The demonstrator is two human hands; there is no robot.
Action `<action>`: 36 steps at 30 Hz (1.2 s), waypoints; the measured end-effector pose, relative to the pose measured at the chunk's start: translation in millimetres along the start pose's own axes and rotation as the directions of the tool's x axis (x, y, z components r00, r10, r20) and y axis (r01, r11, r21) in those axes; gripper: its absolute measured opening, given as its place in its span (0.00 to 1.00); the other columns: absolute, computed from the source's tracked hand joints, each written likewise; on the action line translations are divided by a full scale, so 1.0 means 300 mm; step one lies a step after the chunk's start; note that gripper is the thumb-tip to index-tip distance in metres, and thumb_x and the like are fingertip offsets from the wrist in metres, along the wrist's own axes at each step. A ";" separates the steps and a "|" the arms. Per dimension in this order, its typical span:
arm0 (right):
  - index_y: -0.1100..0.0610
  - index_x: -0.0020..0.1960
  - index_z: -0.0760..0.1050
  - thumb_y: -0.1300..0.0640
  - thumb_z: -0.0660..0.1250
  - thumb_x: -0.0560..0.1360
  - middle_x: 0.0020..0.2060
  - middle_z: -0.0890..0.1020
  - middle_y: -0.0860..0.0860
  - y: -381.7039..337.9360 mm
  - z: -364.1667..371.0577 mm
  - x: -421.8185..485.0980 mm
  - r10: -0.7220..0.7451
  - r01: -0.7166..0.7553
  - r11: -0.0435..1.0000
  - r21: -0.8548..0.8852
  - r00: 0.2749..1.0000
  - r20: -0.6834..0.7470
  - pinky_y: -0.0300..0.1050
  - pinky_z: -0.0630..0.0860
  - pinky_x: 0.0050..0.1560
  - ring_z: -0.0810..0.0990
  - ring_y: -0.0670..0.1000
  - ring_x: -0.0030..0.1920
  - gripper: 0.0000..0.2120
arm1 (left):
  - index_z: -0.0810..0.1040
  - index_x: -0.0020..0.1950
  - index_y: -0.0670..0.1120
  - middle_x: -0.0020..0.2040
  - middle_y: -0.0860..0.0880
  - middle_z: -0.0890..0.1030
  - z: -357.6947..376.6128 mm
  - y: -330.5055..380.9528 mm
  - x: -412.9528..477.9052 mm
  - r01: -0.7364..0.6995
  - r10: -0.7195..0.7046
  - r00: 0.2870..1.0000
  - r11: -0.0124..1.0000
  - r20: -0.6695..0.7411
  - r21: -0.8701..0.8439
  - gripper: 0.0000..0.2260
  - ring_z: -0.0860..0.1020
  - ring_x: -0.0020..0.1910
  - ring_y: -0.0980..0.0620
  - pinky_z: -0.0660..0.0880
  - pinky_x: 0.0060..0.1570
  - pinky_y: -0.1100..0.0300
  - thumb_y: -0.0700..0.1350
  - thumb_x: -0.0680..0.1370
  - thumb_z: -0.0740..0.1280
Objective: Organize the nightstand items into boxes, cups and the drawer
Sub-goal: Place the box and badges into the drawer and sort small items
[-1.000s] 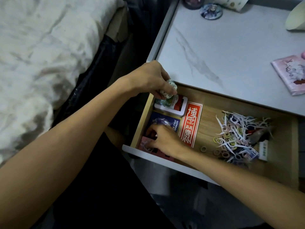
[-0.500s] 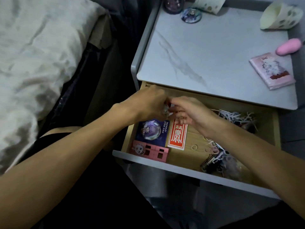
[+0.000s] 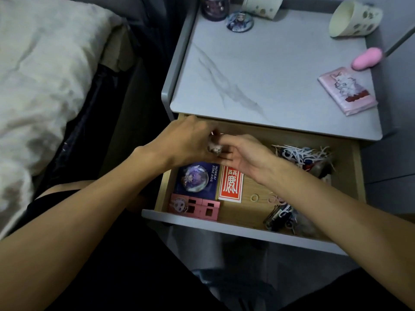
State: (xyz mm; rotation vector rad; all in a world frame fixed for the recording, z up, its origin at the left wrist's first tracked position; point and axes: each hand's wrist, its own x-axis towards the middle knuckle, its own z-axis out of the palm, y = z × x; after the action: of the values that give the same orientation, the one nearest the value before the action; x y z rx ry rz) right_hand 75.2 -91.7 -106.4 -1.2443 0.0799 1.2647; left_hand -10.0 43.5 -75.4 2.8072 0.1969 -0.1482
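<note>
Beside the bed (image 3: 45, 86), our left grip (image 3: 188, 142) curls round a small round item (image 3: 214, 149) above the back-left corner of the open drawer (image 3: 224, 224). Our right grip (image 3: 244, 157) meets it, fingers touching; whether they pinch we cannot tell. Further right, white strips (image 3: 301, 153) lie inside.

Single head-worn view, close, angled steeply down onto open drawer (image 3: 350, 167) and nightstand top (image 3: 280, 70).
</note>
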 end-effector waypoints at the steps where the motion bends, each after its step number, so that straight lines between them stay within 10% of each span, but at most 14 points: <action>1: 0.63 0.52 0.78 0.66 0.66 0.77 0.47 0.83 0.60 -0.004 -0.007 -0.003 0.031 -0.032 0.994 0.108 0.999 0.010 0.48 0.81 0.52 0.83 0.55 0.47 0.05 | 0.78 0.61 0.49 0.54 0.49 0.83 -0.004 -0.004 0.000 0.021 -0.022 1.000 0.998 -0.017 -0.065 0.22 0.80 0.53 0.48 0.78 0.51 0.52 0.54 0.70 0.76; 7: 0.63 0.56 0.76 0.64 0.67 0.74 0.43 0.84 0.59 -0.017 -0.037 -0.026 0.063 -0.100 0.900 0.423 0.993 0.101 0.46 0.82 0.50 0.85 0.52 0.40 0.11 | 0.82 0.58 0.46 0.48 0.52 0.85 -0.028 0.011 0.016 0.082 -0.132 0.987 0.907 -0.095 -0.413 0.21 0.81 0.45 0.61 0.76 0.48 0.70 0.49 0.68 0.80; 20: 0.69 0.57 0.78 0.60 0.73 0.74 0.49 0.84 0.66 -0.099 -0.007 -0.037 -0.053 0.045 0.906 -0.421 0.999 -0.007 0.47 0.83 0.51 0.86 0.60 0.46 0.16 | 0.84 0.56 0.43 0.47 0.48 0.86 -0.018 0.007 0.013 0.051 -0.073 0.996 0.929 -0.046 -0.367 0.17 0.83 0.45 0.57 0.79 0.49 0.62 0.44 0.69 0.79; 31: 0.69 0.48 0.80 0.60 0.76 0.70 0.39 0.85 0.63 -0.092 0.026 0.018 -0.094 0.014 0.816 -0.578 0.990 -0.108 0.48 0.83 0.49 0.87 0.58 0.40 0.13 | 0.84 0.59 0.46 0.49 0.50 0.86 -0.034 -0.006 0.024 0.153 -0.132 0.988 0.920 0.082 -0.362 0.21 0.83 0.49 0.57 0.76 0.48 0.71 0.43 0.67 0.80; 36: 0.67 0.45 0.80 0.64 0.74 0.71 0.40 0.85 0.63 -0.088 0.006 -0.001 -0.072 0.035 0.777 -0.628 0.997 -0.034 0.42 0.83 0.43 0.86 0.56 0.39 0.06 | 0.78 0.67 0.46 0.54 0.49 0.85 -0.033 -0.021 0.021 0.320 -0.189 0.941 0.771 0.282 -0.551 0.25 0.82 0.54 0.54 0.79 0.57 0.57 0.34 0.70 0.74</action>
State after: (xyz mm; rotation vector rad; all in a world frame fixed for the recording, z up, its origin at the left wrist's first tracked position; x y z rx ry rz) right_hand 93.7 -85.3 -88.4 -1.8433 -0.3712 1.2465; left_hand -3.8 53.3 -68.8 2.1070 0.4865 -0.3776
